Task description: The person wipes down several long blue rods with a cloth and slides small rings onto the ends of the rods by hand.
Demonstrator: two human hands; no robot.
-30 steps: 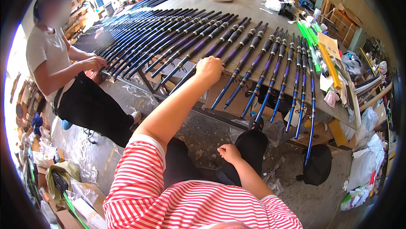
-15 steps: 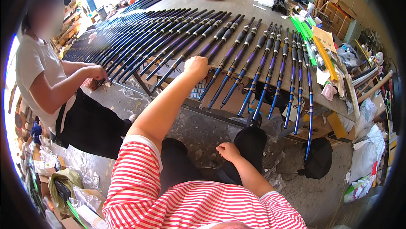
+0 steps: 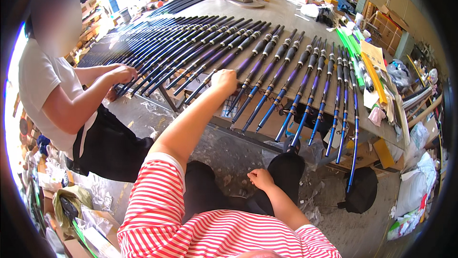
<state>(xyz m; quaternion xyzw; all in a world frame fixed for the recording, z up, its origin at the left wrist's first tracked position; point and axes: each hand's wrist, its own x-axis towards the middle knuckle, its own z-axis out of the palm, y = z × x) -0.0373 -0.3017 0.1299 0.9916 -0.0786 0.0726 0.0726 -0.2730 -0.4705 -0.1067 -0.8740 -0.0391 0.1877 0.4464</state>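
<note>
Many black, purple and blue fishing rods [image 3: 286, 77] lie side by side across a large grey table [image 3: 281, 19], their thin ends jutting over the near edge. My left hand [image 3: 224, 80] reaches out with the arm straight and its fingers curl over one dark purple rod [image 3: 212, 74] near the table edge. My right hand [image 3: 260, 179] rests on my black-trousered thigh, fingers curled, holding nothing.
A co-worker in a white shirt stands at the left with a hand [image 3: 123, 73] on the rod ends. Two more people sit at the table's far end. Green rods [image 3: 350, 43], yellow strips, cardboard boxes and plastic bags crowd the right side. A black bag [image 3: 360, 191] lies on the concrete floor.
My left hand has shifted a little leftward along the row of rods and stays on them. My right hand has stayed on my thigh. The co-worker's hands remain at the rod ends.
</note>
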